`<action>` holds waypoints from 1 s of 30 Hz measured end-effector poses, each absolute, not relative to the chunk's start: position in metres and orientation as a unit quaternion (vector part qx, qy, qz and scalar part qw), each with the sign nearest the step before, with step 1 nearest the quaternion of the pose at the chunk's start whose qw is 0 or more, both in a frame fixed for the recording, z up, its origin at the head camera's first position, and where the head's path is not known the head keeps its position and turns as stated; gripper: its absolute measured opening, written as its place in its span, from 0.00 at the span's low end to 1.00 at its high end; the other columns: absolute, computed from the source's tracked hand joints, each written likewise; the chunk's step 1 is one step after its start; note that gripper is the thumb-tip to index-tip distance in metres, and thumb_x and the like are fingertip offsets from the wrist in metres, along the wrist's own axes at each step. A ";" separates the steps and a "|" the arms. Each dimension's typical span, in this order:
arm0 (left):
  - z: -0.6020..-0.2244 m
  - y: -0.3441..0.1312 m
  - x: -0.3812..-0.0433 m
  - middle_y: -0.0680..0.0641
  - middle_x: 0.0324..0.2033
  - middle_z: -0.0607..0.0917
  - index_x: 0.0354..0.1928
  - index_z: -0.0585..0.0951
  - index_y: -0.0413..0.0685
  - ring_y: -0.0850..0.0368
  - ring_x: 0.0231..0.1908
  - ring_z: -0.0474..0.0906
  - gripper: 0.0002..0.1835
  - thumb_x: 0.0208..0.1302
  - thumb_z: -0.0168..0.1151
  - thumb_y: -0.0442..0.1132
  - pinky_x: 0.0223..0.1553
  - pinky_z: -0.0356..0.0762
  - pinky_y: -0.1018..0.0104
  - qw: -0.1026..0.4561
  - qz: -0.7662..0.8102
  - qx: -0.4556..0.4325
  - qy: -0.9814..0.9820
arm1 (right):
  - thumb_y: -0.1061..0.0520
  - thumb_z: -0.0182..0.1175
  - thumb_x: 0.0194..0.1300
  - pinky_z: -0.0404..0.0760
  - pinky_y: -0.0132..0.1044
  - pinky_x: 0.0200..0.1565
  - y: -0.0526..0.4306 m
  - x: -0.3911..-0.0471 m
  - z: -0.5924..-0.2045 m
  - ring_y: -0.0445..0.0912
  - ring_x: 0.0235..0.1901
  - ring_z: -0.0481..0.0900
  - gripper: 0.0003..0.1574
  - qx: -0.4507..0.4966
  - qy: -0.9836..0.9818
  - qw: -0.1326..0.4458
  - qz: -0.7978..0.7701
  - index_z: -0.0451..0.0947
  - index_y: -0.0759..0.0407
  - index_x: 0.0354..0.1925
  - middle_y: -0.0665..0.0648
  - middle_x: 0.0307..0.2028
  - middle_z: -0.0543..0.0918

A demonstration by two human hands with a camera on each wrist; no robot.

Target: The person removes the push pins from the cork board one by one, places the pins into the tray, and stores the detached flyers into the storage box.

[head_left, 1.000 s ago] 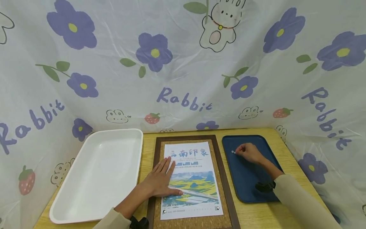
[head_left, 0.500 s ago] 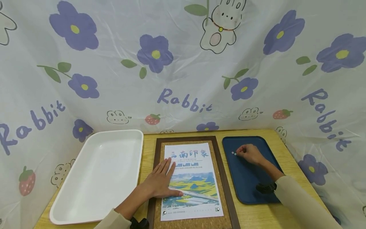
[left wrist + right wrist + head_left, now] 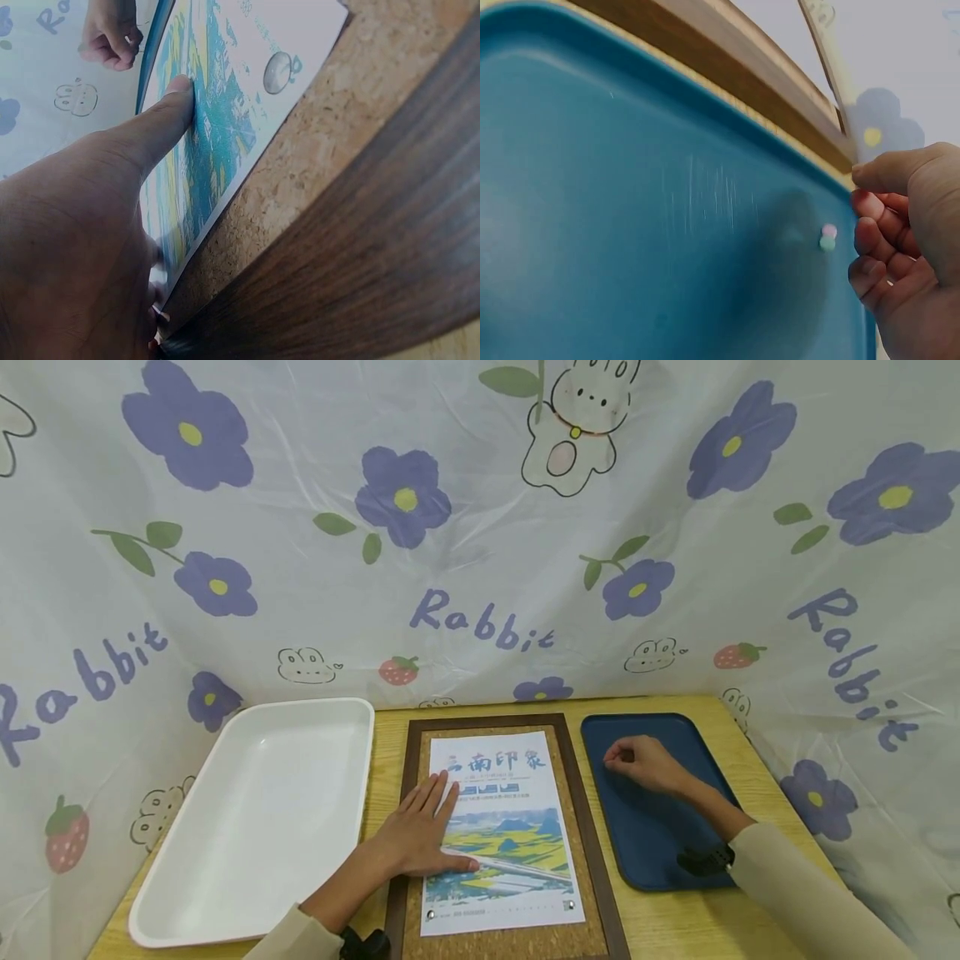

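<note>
My left hand lies spread on the left side of a printed poster, pressing it on a brown-framed cork board. Shiny round tacks sit at the poster's two lower corners. Over the upper left of a blue tray, my right hand has its fingers curled, thumb and index tips close together. I cannot tell whether something tiny is between them. In the right wrist view, a small pink piece and a small green piece lie side by side on the tray beside the fingers.
A large white tray stands left of the cork board. All of it rests on a yellow wood-grain table. A white curtain with purple flowers and rabbits hangs behind and along both sides.
My right hand has shifted slightly left over the blue tray, and the small pale discs by its fingertips are now covered in the head view. The left hand has stayed on the poster.
</note>
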State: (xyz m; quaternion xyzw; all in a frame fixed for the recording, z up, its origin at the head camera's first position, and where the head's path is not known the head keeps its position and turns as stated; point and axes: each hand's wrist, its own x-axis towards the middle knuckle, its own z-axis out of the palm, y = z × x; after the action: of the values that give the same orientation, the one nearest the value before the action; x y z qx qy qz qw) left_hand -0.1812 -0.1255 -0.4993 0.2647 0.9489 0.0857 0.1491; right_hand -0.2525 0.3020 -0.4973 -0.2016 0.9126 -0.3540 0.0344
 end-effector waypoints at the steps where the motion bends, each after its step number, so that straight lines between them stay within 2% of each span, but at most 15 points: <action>1: -0.498 -0.125 -0.180 0.34 0.84 0.43 0.86 0.48 0.40 0.36 0.84 0.40 0.68 0.60 0.59 0.82 0.81 0.46 0.40 0.150 0.084 0.263 0.949 | 0.62 0.66 0.73 0.81 0.35 0.35 0.300 -0.252 -0.497 0.40 0.32 0.82 0.04 -0.209 0.911 0.038 -0.353 0.88 0.62 0.41 0.51 0.35 0.87; 11: -0.497 -0.125 -0.181 0.35 0.84 0.42 0.86 0.47 0.41 0.37 0.84 0.39 0.69 0.60 0.58 0.83 0.81 0.45 0.41 0.155 0.074 0.259 0.950 | 0.62 0.67 0.73 0.79 0.34 0.33 0.277 -0.239 -0.491 0.37 0.30 0.80 0.04 -0.295 0.887 0.062 -0.349 0.88 0.62 0.42 0.54 0.35 0.88; 14: -0.497 -0.125 -0.182 0.35 0.84 0.42 0.86 0.47 0.41 0.38 0.84 0.39 0.69 0.60 0.58 0.83 0.81 0.45 0.41 0.155 0.074 0.260 0.950 | 0.62 0.67 0.74 0.79 0.37 0.32 0.270 -0.233 -0.491 0.35 0.29 0.78 0.04 -0.315 0.883 0.068 -0.341 0.87 0.61 0.42 0.51 0.34 0.88; 15: -0.498 -0.125 -0.182 0.35 0.84 0.43 0.86 0.47 0.41 0.37 0.84 0.39 0.69 0.60 0.59 0.82 0.81 0.45 0.41 0.155 0.076 0.261 0.950 | 0.62 0.67 0.74 0.83 0.41 0.38 0.268 -0.231 -0.491 0.34 0.28 0.76 0.03 -0.322 0.883 0.067 -0.335 0.87 0.61 0.42 0.50 0.34 0.88; 18: -0.500 -0.126 -0.183 0.34 0.84 0.42 0.86 0.47 0.40 0.37 0.84 0.39 0.69 0.60 0.59 0.82 0.81 0.44 0.41 0.155 0.079 0.265 0.948 | 0.62 0.67 0.74 0.82 0.44 0.36 0.261 -0.225 -0.491 0.33 0.26 0.72 0.03 -0.343 0.878 0.066 -0.328 0.87 0.59 0.42 0.47 0.34 0.87; 21: -0.503 -0.127 -0.184 0.34 0.84 0.42 0.85 0.47 0.39 0.36 0.84 0.39 0.69 0.59 0.59 0.82 0.81 0.44 0.40 0.152 0.084 0.270 0.947 | 0.64 0.66 0.73 0.82 0.38 0.36 0.253 -0.219 -0.491 0.32 0.26 0.72 0.03 -0.365 0.863 0.076 -0.342 0.87 0.59 0.41 0.48 0.35 0.86; 22: -0.503 -0.127 -0.185 0.34 0.84 0.42 0.86 0.47 0.40 0.36 0.84 0.38 0.70 0.59 0.59 0.83 0.81 0.44 0.40 0.150 0.082 0.271 0.947 | 0.65 0.66 0.73 0.77 0.34 0.30 0.251 -0.217 -0.491 0.33 0.27 0.72 0.04 -0.372 0.856 0.083 -0.349 0.87 0.59 0.41 0.49 0.35 0.86; 24: -0.506 -0.128 -0.185 0.35 0.84 0.41 0.86 0.46 0.41 0.37 0.84 0.37 0.70 0.59 0.57 0.84 0.81 0.43 0.40 0.149 0.077 0.272 0.948 | 0.66 0.66 0.73 0.78 0.31 0.32 0.246 -0.213 -0.491 0.33 0.29 0.73 0.05 -0.386 0.846 0.093 -0.356 0.87 0.58 0.41 0.48 0.35 0.85; 30: -0.505 -0.126 -0.185 0.36 0.85 0.41 0.86 0.46 0.42 0.38 0.84 0.38 0.69 0.59 0.58 0.83 0.81 0.43 0.41 0.151 0.076 0.270 0.948 | 0.65 0.66 0.74 0.78 0.30 0.33 0.236 -0.200 -0.491 0.32 0.29 0.73 0.04 -0.429 0.820 0.112 -0.361 0.87 0.58 0.42 0.49 0.35 0.85</action>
State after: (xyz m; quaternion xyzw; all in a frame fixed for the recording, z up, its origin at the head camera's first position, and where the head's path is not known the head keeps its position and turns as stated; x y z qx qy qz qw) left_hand -0.1849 -0.1260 -0.5052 0.2697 0.9481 0.0755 0.1508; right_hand -0.2001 0.2363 -0.4915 -0.4291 0.8205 -0.3608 0.1119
